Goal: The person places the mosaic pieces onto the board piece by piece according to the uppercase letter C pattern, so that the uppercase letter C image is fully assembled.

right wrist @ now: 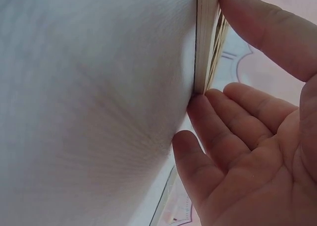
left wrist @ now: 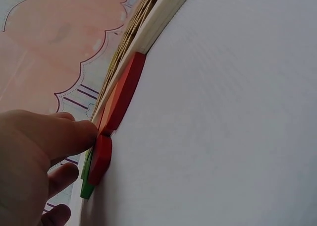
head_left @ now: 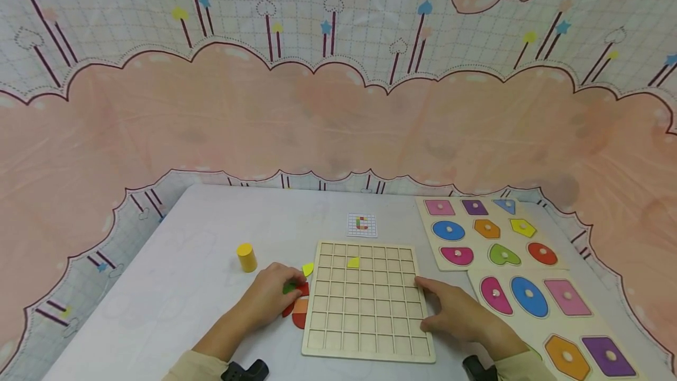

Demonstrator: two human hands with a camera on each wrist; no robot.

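A pale wooden grid board (head_left: 367, 310) lies in the middle of the table, with one yellow quarter-round piece (head_left: 353, 263) in an upper cell. My left hand (head_left: 270, 293) reaches over a cluster of flat pieces beside the board's left edge. Its thumb and index finger are at a green piece (head_left: 289, 287) and a red piece (head_left: 304, 289); an orange piece (head_left: 300, 306) lies just below. In the left wrist view, the thumb (left wrist: 74, 134) meets the cluster. My right hand (head_left: 457, 313) touches the board's right edge, fingers spread, as the right wrist view shows.
A small pattern card (head_left: 362, 225) lies beyond the board. Left of it stands a yellow cylinder (head_left: 246, 257). Another yellow piece (head_left: 307, 269) sits by the board's left edge. Two knobbed shape-puzzle boards (head_left: 489, 234) occupy the table's right side.
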